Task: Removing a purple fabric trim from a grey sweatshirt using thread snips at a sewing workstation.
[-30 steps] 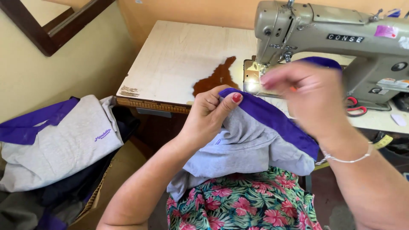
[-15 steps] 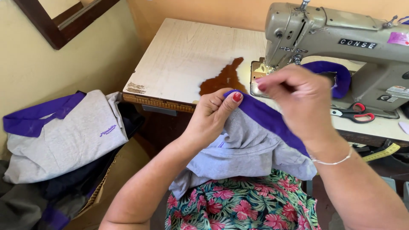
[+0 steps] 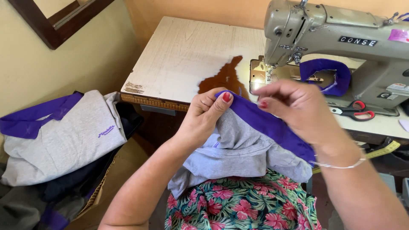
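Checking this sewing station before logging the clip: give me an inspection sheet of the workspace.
Surface: pale table, brown worn patch by the machine.
Job's things: grey garment with purple band, over the lap.
Clutter: red-handled scissors, purple collar piece, yellow tape measure.
Grippers: left hand and right hand both pinch the band.
Cables: nothing seen.
Surroundings: sewing machine, folded grey garments at left.

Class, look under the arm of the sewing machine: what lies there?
A curved purple fabric piece lies under the sewing machine arm, with red-handled scissors at its base. The machine body hides whatever is behind.
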